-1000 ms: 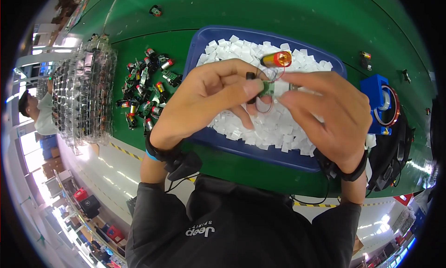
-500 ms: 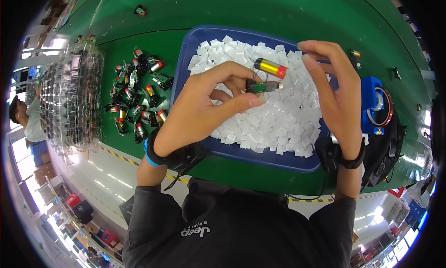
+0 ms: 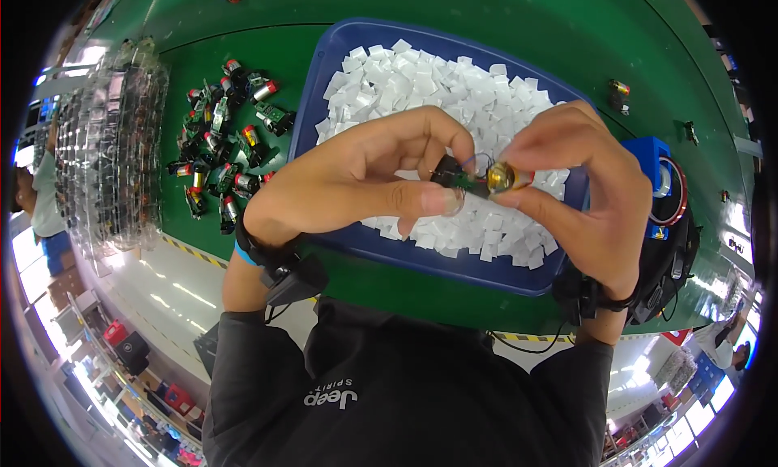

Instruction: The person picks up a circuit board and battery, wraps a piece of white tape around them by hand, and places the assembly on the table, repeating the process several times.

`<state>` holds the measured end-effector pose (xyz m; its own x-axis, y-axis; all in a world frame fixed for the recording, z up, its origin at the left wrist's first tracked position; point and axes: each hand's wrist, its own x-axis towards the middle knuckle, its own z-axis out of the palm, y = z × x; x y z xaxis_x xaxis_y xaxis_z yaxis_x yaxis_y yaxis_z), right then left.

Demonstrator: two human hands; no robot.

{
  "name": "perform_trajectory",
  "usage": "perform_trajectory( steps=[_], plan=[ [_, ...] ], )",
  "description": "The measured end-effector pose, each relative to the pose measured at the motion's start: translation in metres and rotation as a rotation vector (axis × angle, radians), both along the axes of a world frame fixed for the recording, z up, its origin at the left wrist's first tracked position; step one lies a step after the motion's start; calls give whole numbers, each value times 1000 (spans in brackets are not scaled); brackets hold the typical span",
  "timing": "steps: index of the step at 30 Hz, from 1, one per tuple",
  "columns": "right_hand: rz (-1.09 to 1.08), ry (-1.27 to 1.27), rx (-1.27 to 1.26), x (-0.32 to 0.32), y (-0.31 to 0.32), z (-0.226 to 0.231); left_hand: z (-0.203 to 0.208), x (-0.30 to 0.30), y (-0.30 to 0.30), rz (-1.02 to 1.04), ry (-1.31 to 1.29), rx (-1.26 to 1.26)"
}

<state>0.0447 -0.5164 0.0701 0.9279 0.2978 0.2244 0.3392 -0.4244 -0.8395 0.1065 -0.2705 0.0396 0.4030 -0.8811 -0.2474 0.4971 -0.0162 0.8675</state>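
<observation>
Between the thumb and fingers of my left hand is a small green circuit board with a black part at its left end. My right hand pinches a yellow cylindrical battery cell, its round end turned toward me. Thin wires run between the cell and the board. Both hands hover over a blue tray heaped with small white square pads. The fingers hide part of the board and most of the cell's far end.
Several battery-and-board assemblies lie piled on the green table left of the tray. Beyond them stand stacked clear plastic trays. A blue tape dispenser and a black bag sit at the right. A few loose assemblies lie farther off.
My right hand has come in from the right and closed on the battery cell. The cell has turned end-on toward me and moved to the right end of the board.
</observation>
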Motion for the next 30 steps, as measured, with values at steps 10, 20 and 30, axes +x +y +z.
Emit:
perform_trajectory(
  steps=[10,20,30],
  plan=[
    [42,-453,-226,-7,18,1,3,-12,-3,133,48,-48],
    [-80,-555,-420,-13,24,-2,-1,-29,-15,332,-319,191],
    [-90,-574,-425,-5,29,-1,-6,-29,-18,501,-466,129]
  ],
)
